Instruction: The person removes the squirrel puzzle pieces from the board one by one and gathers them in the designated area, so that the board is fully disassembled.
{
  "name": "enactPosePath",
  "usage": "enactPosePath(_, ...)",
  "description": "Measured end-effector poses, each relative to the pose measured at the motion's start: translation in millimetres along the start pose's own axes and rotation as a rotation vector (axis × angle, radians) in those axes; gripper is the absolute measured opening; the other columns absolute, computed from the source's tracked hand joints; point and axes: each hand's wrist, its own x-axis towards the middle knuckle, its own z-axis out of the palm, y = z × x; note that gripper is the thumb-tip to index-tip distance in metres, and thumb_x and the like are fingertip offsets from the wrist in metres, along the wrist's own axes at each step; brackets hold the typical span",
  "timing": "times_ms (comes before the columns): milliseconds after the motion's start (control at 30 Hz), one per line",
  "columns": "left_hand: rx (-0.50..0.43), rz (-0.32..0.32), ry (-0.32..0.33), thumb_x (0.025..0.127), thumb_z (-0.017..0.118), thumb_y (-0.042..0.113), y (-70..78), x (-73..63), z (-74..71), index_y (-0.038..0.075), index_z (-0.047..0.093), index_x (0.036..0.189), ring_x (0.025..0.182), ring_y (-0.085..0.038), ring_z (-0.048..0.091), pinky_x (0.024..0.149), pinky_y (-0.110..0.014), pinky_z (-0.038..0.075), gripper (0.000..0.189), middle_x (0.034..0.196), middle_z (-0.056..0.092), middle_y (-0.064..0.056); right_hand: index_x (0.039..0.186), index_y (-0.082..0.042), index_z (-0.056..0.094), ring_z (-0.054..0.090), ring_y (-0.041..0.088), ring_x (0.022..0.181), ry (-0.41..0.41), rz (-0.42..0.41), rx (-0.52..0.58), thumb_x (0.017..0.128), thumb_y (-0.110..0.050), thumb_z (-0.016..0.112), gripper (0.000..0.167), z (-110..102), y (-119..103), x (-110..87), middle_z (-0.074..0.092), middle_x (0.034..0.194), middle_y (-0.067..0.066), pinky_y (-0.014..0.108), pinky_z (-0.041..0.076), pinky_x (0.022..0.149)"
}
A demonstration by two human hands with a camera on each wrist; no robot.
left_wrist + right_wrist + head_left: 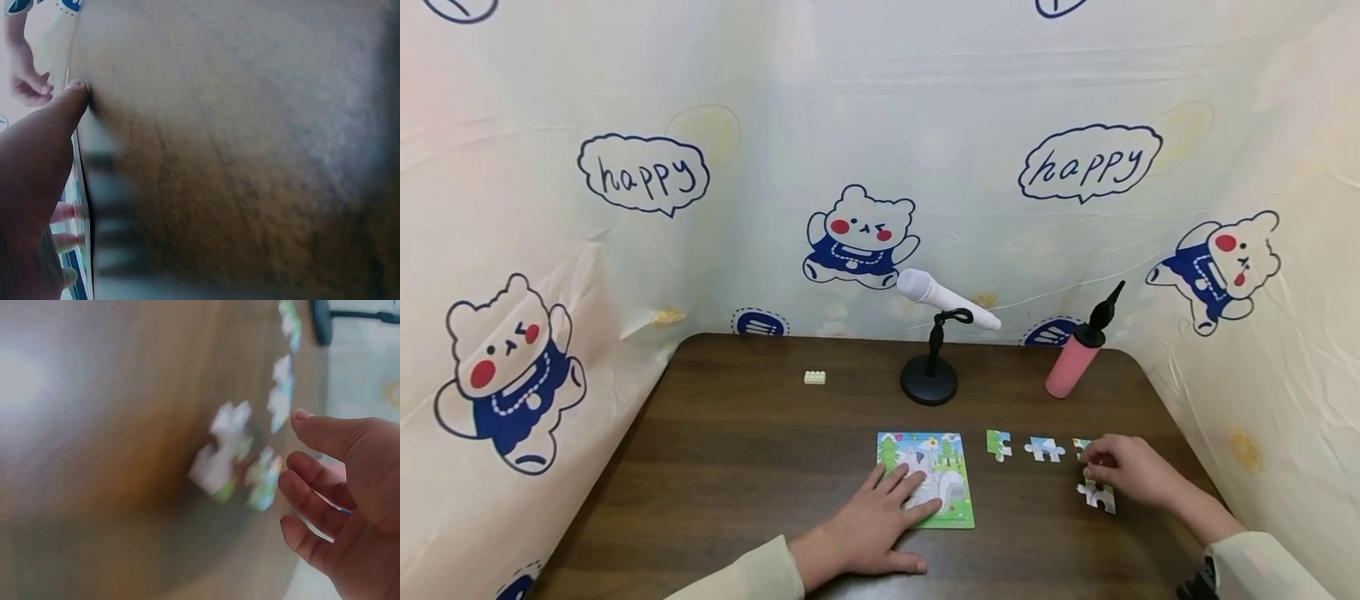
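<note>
My left hand rests with spread fingers on a colourful puzzle board showing a grey animal, trees and flowers. The thumb lies on the tabletop beside the board. Over the right-hand puzzle pieces hovers my right hand, thumb and fingers apart and bent, with nothing held in the right wrist view. Beneath it lie a grey-white puzzle piece and a green and blue puzzle piece, partly hidden by the fingers in the head view. Between board and hand lie a green puzzle piece and a blue-white puzzle piece.
A white microphone sits on a black stand behind the board. To its right stands a pink hand pump with a black nozzle. A small cream toy brick lies back left. Printed fabric encloses the brown table.
</note>
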Motion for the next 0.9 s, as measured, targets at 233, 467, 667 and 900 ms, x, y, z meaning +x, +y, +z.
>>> enactPosePath(233, -0.057, -0.050, 0.022, 0.093, 0.046, 0.079, -9.2, -0.6, -7.8, 0.032, 0.040, 0.159, 0.152, -0.036, 0.033, 0.116, -0.065, 0.029, 0.081, 0.166, 0.033, -0.010, 0.103, -0.013, 0.078, 0.060, 0.002, 0.081, 0.000, -0.107, 0.020, 0.090, -0.021, 0.080, 0.015, -6, -52, 39.9, 0.069, 0.093, -0.009, 0.032, 0.057, 0.073)
enactPosePath(467, -0.079, -0.244, 0.081, 0.095, 0.054, 0.071, -29.1, 1.6, -13.5, 0.027, 0.050, 0.154, 0.147, -0.037, 0.039, 0.115, -0.064, 0.032, 0.074, 0.159, 0.043, -0.012, 0.108, -0.014, 0.078, 0.061, 0.009, 0.084, -0.066, -0.211, 0.075, 0.092, -0.021, 0.079, 0.018, 15, -106, 79.7, 0.071, 0.101, 0.001, 0.033, 0.057, 0.076)
enactPosePath(667, -0.107, -0.296, 0.061, 0.095, 0.057, 0.067, -38.0, 3.4, -15.9, 0.027, 0.059, 0.146, 0.145, -0.039, 0.041, 0.113, -0.064, 0.034, 0.065, 0.156, 0.047, -0.013, 0.116, -0.012, 0.076, 0.062, 0.020, 0.085, -0.162, -0.262, 0.097, 0.094, -0.023, 0.077, 0.025, 44, -147, 102.1, 0.070, 0.104, 0.003, 0.031, 0.054, 0.074)
enactPosePath(900, -0.088, -0.315, 0.010, 0.093, 0.056, 0.071, -37.8, 1.6, -10.3, 0.029, 0.058, 0.147, 0.146, -0.036, 0.041, 0.114, -0.062, 0.035, 0.068, 0.159, 0.044, -0.011, 0.118, -0.017, 0.076, 0.059, 0.015, 0.083, -0.220, -0.258, 0.024, 0.091, -0.028, 0.079, 0.029, 74, -171, 113.4, 0.069, 0.107, 0.000, 0.027, 0.049, 0.073)
